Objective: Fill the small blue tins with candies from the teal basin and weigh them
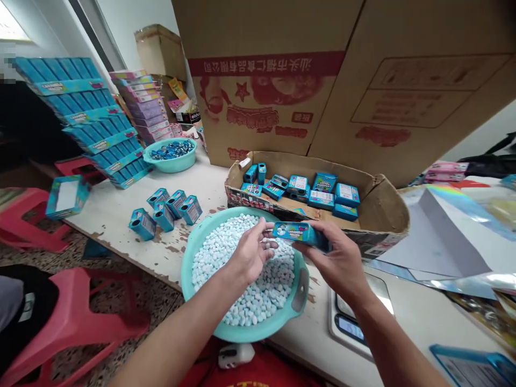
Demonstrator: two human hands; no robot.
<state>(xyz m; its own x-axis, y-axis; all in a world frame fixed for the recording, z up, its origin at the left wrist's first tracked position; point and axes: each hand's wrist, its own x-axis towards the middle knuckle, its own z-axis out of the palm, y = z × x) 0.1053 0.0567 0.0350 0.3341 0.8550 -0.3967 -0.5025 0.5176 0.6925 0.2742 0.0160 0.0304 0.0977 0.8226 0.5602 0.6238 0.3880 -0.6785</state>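
A small blue candy box [294,233] lies on its side in the air above a turquoise basin [189,290], gripped by my right hand [336,252]. White candies show in the round hole at its left end. My left hand [252,250] is at that end, half curled with the fingers apart. Its fingertips are close to the hole, and I cannot tell whether a candy is between them. Beneath both hands, small white and pale-blue candies [226,258] fill the basin.
Behind the basin stands a cut-down carton [366,215] holding several blue boxes. Several upright boxes [163,215] stand to the left. A digital scale [342,317] sits right of the basin. Farther left are a bowl of blue pieces [171,156], stacked display trays [105,134] and pink stools [80,312].
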